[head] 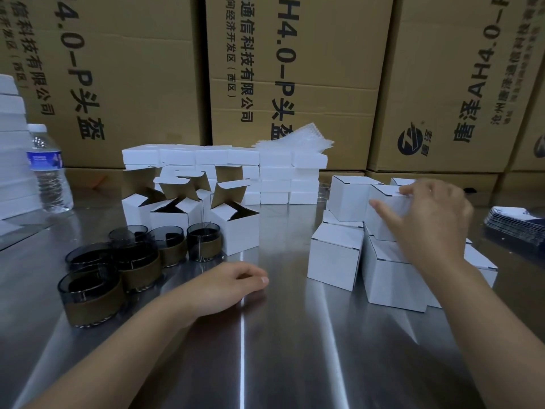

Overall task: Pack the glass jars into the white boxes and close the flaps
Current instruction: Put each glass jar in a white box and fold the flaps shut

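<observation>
Polished steel desk bore smoky glass jars with brown bands at left, beside open-flapped white cardboard boxes. Left hand rested loosely curled, holding nothing. Right hand gripped a closed white box atop the right-side stack. Printed brown cartons walled the rear; clear plastic water bottle stood far left.

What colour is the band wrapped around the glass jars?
Olive-brown band on smoky grey glass jars, seen best in the head view.
</observation>
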Demonstrator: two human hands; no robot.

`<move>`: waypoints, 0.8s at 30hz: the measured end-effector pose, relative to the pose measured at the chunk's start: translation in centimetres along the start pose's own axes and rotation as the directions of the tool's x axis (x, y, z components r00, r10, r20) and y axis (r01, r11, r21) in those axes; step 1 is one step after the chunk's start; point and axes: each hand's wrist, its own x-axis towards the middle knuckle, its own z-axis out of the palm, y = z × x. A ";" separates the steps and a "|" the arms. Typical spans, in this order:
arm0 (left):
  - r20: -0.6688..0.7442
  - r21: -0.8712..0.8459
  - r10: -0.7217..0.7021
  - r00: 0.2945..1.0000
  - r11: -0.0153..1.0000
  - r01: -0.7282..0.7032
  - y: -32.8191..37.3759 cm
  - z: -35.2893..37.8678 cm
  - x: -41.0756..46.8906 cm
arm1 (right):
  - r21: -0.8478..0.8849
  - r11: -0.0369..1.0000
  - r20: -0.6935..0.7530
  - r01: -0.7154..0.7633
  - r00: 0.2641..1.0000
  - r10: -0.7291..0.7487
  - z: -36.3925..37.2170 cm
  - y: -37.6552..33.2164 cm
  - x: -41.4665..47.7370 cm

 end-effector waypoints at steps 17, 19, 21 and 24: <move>0.095 0.375 0.177 0.980 0.905 -0.200 -0.2 0.7 0.1 | 0.501 0.865 0.538 -0.018 0.790 -0.295 8.7 -13.8 -6.4; 0.106 0.419 0.204 0.973 0.879 -0.230 -0.1 0.8 -0.1 | 0.534 0.840 0.533 -0.100 0.811 -0.242 10.2 -13.7 -6.8; 0.102 0.443 0.226 0.969 0.862 -0.247 -0.1 0.9 -0.2 | 0.522 0.844 0.562 -0.125 0.795 -0.229 11.4 -13.3 -7.1; 0.094 0.462 0.248 0.964 0.847 -0.263 -0.1 1.0 -0.3 | 0.492 0.865 0.585 -0.095 0.772 -0.249 12.4 -13.1 -6.9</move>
